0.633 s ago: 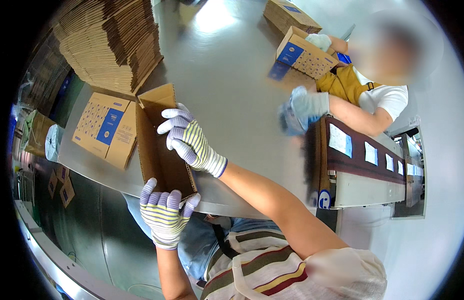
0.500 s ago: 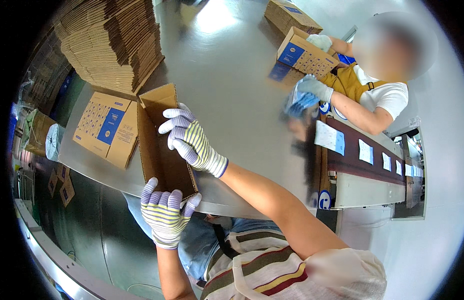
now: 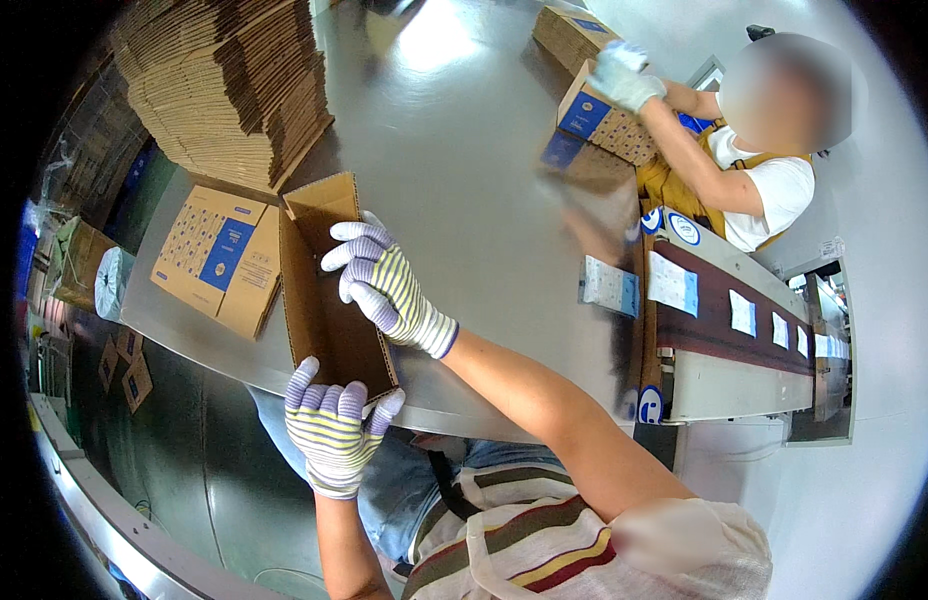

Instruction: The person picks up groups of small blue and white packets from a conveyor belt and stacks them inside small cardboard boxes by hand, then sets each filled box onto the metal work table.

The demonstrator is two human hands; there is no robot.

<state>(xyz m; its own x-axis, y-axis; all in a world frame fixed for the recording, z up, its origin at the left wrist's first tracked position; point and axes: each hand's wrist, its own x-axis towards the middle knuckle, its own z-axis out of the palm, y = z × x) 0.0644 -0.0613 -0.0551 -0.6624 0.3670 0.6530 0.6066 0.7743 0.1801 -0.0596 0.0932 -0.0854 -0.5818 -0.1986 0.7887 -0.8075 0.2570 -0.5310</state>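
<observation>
An open cardboard box [image 3: 329, 320], brown inside, rests at the near left edge of the metal table. My left hand [image 3: 334, 435], in a striped knitted glove, is closed on the box's near end, fingertips reaching over the rim. Gloved the same way, my right hand [image 3: 392, 290] has its fingers curled over the right wall. The box's interior shows no contents. Left of it lies a flattened printed carton [image 3: 214, 260] with a blue panel.
A tall stack of flat cartons [image 3: 224, 90] stands at the far left. Across the metal table [image 3: 454, 150], a co-worker's gloved hands [image 3: 624, 75] are over a printed box [image 3: 604, 125]. At right, a conveyor belt [image 3: 719, 325] carries several packets, with a packet [image 3: 611, 287] lying at its end.
My hands and the box have stayed nearly in place. The co-worker's hand has moved from beside the belt up to the printed box with packets. Packets on the belt have advanced leftward.
</observation>
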